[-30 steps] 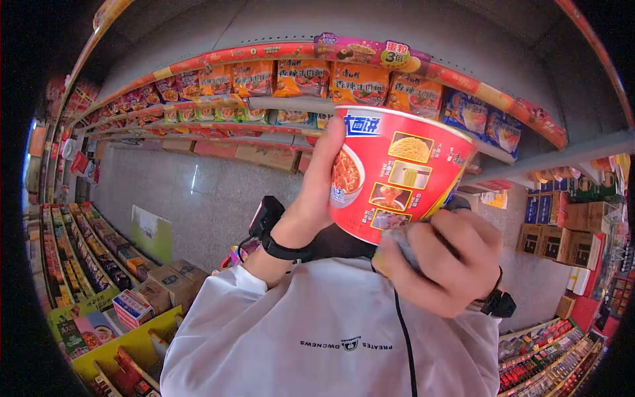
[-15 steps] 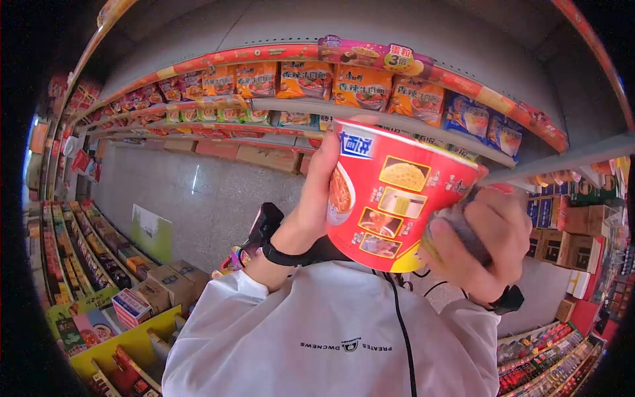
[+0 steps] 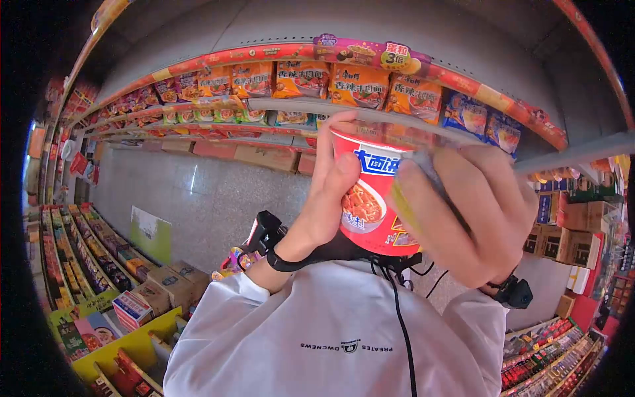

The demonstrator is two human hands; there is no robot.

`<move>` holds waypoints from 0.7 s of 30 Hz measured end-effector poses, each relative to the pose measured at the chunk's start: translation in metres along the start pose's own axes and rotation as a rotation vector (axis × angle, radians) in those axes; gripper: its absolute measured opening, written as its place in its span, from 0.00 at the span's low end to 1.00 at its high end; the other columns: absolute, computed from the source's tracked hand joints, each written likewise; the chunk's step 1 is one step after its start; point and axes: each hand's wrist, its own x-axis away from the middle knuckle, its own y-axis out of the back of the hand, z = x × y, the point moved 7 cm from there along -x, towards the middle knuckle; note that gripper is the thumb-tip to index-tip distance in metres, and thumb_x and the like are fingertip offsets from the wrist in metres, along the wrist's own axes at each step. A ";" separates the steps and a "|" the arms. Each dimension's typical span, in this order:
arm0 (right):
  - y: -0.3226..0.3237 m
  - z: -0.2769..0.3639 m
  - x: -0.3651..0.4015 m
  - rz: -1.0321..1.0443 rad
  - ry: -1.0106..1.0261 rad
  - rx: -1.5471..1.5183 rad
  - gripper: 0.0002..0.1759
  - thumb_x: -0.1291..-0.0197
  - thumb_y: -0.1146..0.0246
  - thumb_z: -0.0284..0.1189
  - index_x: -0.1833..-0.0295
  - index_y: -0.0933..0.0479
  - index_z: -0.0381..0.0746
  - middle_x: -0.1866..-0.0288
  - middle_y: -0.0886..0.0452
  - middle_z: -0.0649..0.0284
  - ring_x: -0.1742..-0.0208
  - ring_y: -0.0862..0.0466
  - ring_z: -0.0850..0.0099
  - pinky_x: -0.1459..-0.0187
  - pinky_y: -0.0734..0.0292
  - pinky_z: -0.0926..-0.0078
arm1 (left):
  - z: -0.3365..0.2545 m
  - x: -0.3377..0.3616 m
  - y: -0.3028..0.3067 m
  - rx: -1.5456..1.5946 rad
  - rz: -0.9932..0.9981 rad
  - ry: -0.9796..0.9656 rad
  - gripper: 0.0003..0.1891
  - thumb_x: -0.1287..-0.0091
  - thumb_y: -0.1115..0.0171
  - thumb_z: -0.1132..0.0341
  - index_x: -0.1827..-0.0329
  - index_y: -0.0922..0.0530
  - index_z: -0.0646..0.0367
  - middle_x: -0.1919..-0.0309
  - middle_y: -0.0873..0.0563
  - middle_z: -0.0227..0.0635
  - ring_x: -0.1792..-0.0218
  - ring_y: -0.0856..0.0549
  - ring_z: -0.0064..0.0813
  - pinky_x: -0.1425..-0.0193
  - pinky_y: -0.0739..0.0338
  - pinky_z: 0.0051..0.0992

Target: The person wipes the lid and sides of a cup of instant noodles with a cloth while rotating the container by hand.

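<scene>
A red instant-noodle cup (image 3: 374, 241) with a white rim, a blue label and a bowl picture is held upright, slightly tilted, before the chest. My left hand (image 3: 324, 205) grips its left side, thumb on the front and fingers behind. On the right, my right hand (image 3: 473, 212) is curled round a grey cloth (image 3: 428, 167) with a yellow-green edge, pressed against the cup's upper right side. That hand covers much of the cup's right part.
Ahead, a shelf (image 3: 264, 51) bears orange noodle packets (image 3: 360, 86) and blue packets (image 3: 466, 116). Cardboard boxes (image 3: 173, 281) and a yellow display bin (image 3: 132, 344) stand lower left. More boxes (image 3: 569, 248) and packed goods are at the right.
The cup has turned, bringing its bowl picture from the left edge toward the middle. My right hand and the cloth have moved up toward the rim.
</scene>
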 end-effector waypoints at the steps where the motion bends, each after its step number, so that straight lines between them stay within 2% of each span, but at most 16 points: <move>1: -0.003 0.001 -0.002 0.011 0.010 0.031 0.22 0.65 0.25 0.27 0.59 0.15 0.33 0.65 0.19 0.53 0.70 0.18 0.60 0.76 0.23 0.71 | 0.000 -0.001 0.001 -0.010 -0.004 -0.011 0.35 0.23 0.46 0.46 0.22 0.48 0.53 0.35 0.26 0.40 0.37 0.21 0.28 0.32 0.26 0.31; 3: -0.003 0.003 -0.007 0.023 0.020 0.062 0.23 0.67 0.27 0.28 0.58 0.16 0.33 0.65 0.19 0.53 0.70 0.18 0.61 0.76 0.24 0.72 | -0.001 -0.002 0.001 -0.019 -0.007 -0.022 0.34 0.22 0.45 0.49 0.21 0.48 0.53 0.35 0.26 0.40 0.37 0.22 0.28 0.32 0.26 0.31; 5: -0.007 0.008 -0.011 0.143 0.065 0.087 0.25 0.70 0.34 0.30 0.58 0.16 0.32 0.64 0.19 0.54 0.70 0.19 0.62 0.77 0.25 0.74 | -0.002 -0.004 0.000 -0.056 -0.042 -0.012 0.33 0.23 0.45 0.55 0.21 0.48 0.53 0.35 0.27 0.40 0.36 0.24 0.28 0.31 0.29 0.31; 8: -0.014 0.011 -0.009 0.117 0.076 0.140 0.27 0.72 0.40 0.30 0.58 0.16 0.33 0.64 0.19 0.55 0.70 0.19 0.62 0.77 0.26 0.75 | -0.002 -0.005 0.003 -0.183 0.002 -0.087 0.33 0.25 0.44 0.59 0.21 0.48 0.53 0.35 0.28 0.40 0.35 0.26 0.27 0.29 0.32 0.31; 9: -0.013 0.010 -0.009 0.116 0.038 0.125 0.25 0.69 0.35 0.30 0.58 0.16 0.33 0.63 0.18 0.55 0.70 0.19 0.63 0.77 0.26 0.76 | -0.002 -0.005 0.003 -0.184 0.001 -0.088 0.33 0.25 0.44 0.59 0.21 0.48 0.53 0.35 0.28 0.40 0.35 0.26 0.27 0.29 0.32 0.31; 12: -0.013 0.010 -0.007 0.066 0.044 0.158 0.21 0.63 0.31 0.29 0.58 0.16 0.34 0.62 0.18 0.56 0.69 0.18 0.63 0.77 0.25 0.76 | -0.001 -0.007 0.005 -0.102 -0.038 -0.073 0.34 0.25 0.42 0.60 0.21 0.48 0.53 0.35 0.28 0.39 0.35 0.27 0.28 0.27 0.34 0.32; 15: -0.010 0.006 -0.003 0.101 0.034 0.153 0.18 0.60 0.29 0.27 0.58 0.15 0.34 0.63 0.18 0.56 0.68 0.18 0.63 0.77 0.24 0.75 | 0.001 -0.008 0.005 -0.128 -0.019 -0.039 0.35 0.26 0.41 0.59 0.21 0.48 0.53 0.36 0.28 0.39 0.35 0.27 0.28 0.28 0.33 0.32; 17: -0.010 0.002 -0.001 0.071 0.022 0.139 0.19 0.62 0.28 0.26 0.59 0.15 0.34 0.63 0.18 0.55 0.69 0.17 0.63 0.77 0.23 0.74 | -0.001 -0.008 0.000 -0.022 -0.003 -0.032 0.36 0.27 0.40 0.59 0.21 0.48 0.54 0.35 0.28 0.39 0.35 0.26 0.28 0.29 0.31 0.32; 21: -0.005 -0.001 0.002 0.031 -0.074 0.088 0.20 0.66 0.26 0.26 0.60 0.15 0.34 0.64 0.19 0.54 0.70 0.17 0.61 0.76 0.22 0.72 | -0.002 -0.011 -0.001 -0.028 -0.013 0.001 0.37 0.27 0.39 0.58 0.21 0.47 0.54 0.35 0.29 0.39 0.36 0.24 0.28 0.31 0.28 0.32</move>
